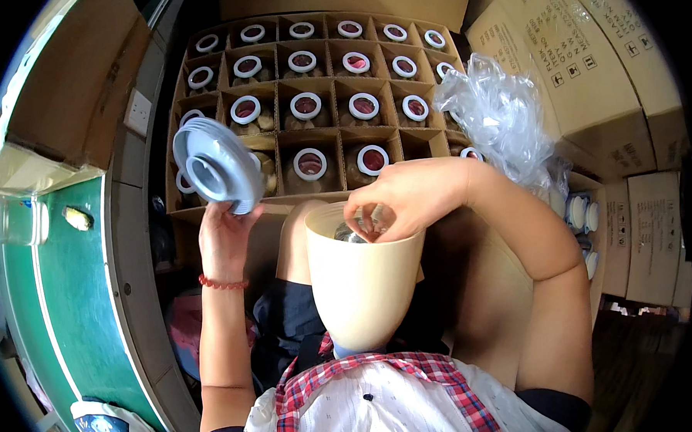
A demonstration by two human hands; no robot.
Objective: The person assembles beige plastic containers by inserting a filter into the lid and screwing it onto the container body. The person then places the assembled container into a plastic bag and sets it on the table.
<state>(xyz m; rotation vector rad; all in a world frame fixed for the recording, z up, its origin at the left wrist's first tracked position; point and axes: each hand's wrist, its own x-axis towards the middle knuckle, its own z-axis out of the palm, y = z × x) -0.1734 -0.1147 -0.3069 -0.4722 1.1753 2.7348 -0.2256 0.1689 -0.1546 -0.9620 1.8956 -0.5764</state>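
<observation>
Left hand [227, 238] holding a blue-grey plastic lid [214, 164], right hand [411, 199] curled into a cream container [365, 288], grip unclear, partitioned carton [423, 145] beyond

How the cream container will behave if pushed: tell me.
The cream container would probably feel stiff: its wall looks evenly round and undented. It might tip, since it appears to taper below a wide mouth. Its smooth surface could be slippery.

Right of the divided box [424, 145], a brown carton [588, 101] and its neighbour [614, 20] carry dark lettering [552, 28] and handling signs [574, 70] (small square drawings); on a lower carton [647, 261] the print is too small for reading.
</observation>
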